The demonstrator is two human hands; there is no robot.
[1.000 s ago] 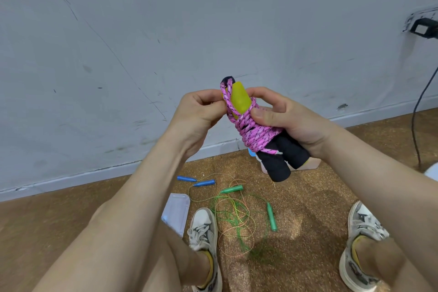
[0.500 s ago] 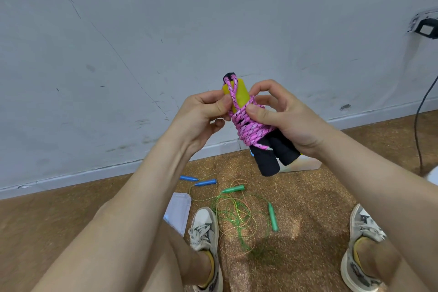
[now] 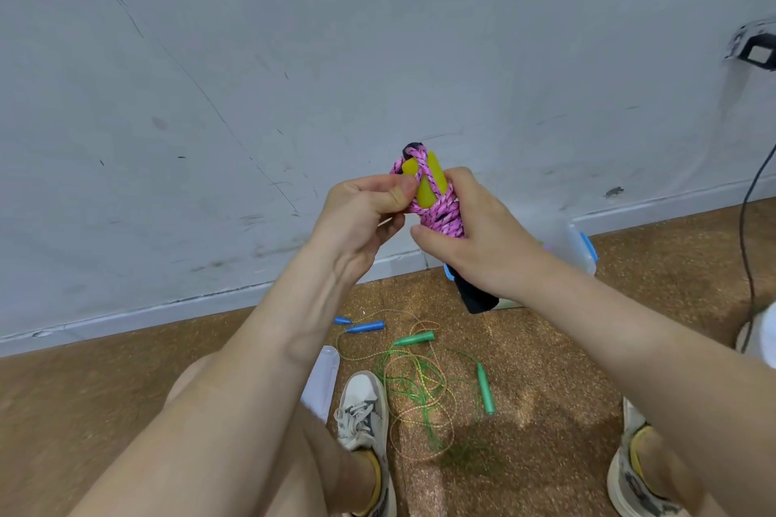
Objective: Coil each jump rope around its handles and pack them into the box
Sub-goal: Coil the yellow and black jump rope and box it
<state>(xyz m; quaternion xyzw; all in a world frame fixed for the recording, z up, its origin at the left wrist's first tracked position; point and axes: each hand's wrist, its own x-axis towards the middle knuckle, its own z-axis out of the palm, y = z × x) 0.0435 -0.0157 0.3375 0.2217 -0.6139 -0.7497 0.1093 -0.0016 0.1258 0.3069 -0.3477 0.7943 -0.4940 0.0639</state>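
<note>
Pink braided jump rope [image 3: 443, 218] looks nearly coiled on its yellow-and-black handles, held up mid-air; left hand [image 3: 361, 218] pinches a strand, right hand [image 3: 487, 243] has its grip clamped round the bundle; thin green rope [image 3: 485, 388] and blue-handled rope [image 3: 366, 326] lie loose on the speckled brown floor [image 3: 126, 411]; clear plastic box [image 3: 581, 250] waits by the scuffed grey wall [image 3: 378, 34].

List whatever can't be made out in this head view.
Clear plastic box with blue latches: contents hidden behind the right hand.
Black foam handles: mostly covered by that hand.
Pink braided rope: loose end under the left hand.
Black wall cable: cut off by right edge.
</note>
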